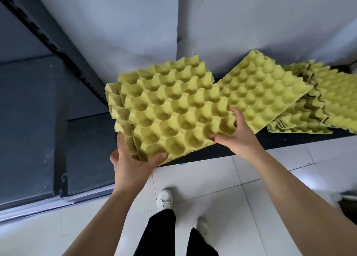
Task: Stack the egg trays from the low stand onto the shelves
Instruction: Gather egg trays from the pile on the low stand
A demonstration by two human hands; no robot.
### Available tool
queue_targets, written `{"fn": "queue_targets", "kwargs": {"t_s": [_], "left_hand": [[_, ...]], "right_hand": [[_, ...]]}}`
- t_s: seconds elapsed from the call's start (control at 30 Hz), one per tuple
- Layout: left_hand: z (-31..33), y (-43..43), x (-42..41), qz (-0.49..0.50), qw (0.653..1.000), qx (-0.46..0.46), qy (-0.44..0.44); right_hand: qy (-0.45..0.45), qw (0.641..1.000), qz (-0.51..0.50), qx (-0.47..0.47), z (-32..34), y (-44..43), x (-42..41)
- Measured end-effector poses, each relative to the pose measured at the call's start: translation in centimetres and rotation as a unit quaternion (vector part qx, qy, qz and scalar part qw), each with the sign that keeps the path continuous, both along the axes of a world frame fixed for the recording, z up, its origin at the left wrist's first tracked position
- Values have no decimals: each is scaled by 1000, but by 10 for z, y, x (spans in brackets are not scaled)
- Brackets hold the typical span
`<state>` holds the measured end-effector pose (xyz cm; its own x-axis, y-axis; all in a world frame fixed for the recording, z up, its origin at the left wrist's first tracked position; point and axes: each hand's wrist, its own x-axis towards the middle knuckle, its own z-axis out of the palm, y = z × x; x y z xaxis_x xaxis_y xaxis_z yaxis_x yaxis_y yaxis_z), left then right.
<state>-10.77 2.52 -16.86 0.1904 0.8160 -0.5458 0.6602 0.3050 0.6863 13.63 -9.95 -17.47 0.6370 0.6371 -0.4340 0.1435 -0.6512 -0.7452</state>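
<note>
Above pale floor tiles point(222, 180), left hand point(131, 165) and right hand point(238, 138) gripped a small nested stack of egg trays point(170, 109) over the low stand point(280, 140); squaring its edges before shelving seemed wise.

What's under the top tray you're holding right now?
More yellow trays: their edges show beneath the top tray at its left side, near the left hand. The right hand grips the near right corner. How many are nested underneath is hidden.
</note>
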Motion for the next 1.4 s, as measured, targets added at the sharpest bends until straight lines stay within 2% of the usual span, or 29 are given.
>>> {"fn": "queue_targets", "kwargs": {"t_s": [0.1,0.17,0.27,0.37,0.73,1.0,1.4], "left_hand": [[20,-4,5,-17,1000,3,-14],[92,-53,-10,-22,995,78,-57],[107,-52,-9,-39,988,118,-96],[140,-71,-20,-43,982,162,-86],[310,-142,-94,-4,910,372,-180],[398,-148,-159,9,862,449,-235],[494,-105,-306,35,797,543,-262]], "right_hand": [[-14,1000,-13,-8,21,-5,6],[-62,996,-5,65,96,-53,-9],[-85,994,-21,72,104,-55,-6],[-117,989,-31,83,138,-77,-20],[-245,940,-45,231,304,-139,-78],[-303,900,-56,308,399,-145,-146],[-316,852,-52,414,491,-94,-286]]}}
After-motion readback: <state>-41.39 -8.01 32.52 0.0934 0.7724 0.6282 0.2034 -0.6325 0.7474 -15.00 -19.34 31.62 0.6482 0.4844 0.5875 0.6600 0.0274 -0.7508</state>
